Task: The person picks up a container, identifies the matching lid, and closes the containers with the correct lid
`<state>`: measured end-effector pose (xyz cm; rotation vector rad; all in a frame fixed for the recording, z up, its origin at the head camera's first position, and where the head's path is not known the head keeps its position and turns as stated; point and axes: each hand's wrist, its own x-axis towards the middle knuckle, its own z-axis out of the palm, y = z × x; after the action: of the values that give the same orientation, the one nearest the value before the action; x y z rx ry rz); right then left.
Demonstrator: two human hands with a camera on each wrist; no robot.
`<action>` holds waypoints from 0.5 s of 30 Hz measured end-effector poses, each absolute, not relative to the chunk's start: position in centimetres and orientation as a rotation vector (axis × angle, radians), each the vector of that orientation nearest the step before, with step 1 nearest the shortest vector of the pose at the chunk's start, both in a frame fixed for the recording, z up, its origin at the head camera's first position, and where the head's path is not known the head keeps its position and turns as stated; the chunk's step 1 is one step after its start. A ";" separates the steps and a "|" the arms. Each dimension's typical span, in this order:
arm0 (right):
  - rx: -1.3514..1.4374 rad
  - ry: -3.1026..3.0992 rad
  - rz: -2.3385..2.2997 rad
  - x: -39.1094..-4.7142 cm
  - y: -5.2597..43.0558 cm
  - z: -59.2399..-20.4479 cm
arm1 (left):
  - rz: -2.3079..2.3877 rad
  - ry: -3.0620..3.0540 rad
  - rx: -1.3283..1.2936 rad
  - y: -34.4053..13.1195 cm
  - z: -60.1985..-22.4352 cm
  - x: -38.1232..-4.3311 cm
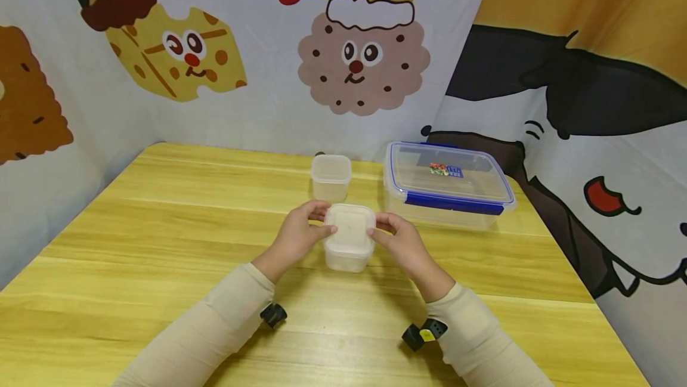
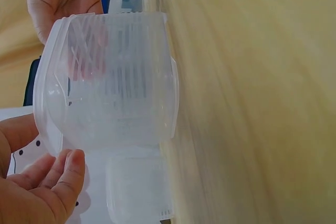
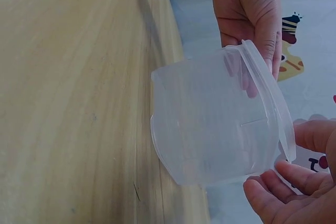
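Observation:
A small clear plastic food container [image 1: 346, 260] with a whitish lid [image 1: 351, 226] is between the two hands in the middle of the table. At its left side, the left hand [image 1: 296, 233] pinches the lid's edge, thumb on top and fingers at the rim. My right hand [image 1: 399, 241] grips the opposite edge the same way. Both wrist views show the container [image 2: 115, 82] upright and see-through, its lid [image 3: 269, 95] over the top. Whether its base touches the table cannot be told. Behind it stands a second small clear container [image 1: 331, 179].
A large clear storage box [image 1: 448, 187] with blue clips sits at the back right of the wooden table [image 1: 161, 226]. A curtain [image 1: 263, 118] with cartoon prints hangs behind the table. Dark wrist cameras [image 1: 274, 315] are strapped over the sleeves.

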<state>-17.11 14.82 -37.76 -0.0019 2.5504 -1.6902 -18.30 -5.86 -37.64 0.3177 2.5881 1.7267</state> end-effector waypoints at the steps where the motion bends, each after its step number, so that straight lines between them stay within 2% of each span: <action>1: -0.004 2.551 -1.689 -17.1 14.8 -37.8 | 1.728 2.589 0.318 -5.8 -37.7 -18.3; 15: 0.006 2.573 -1.618 -17.1 14.9 -38.0 | 1.698 2.605 0.304 -5.7 -38.3 -18.4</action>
<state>-17.09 14.91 -37.98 0.0056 2.5732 -1.6177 -18.41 -5.72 -38.30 0.3041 2.6054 1.6978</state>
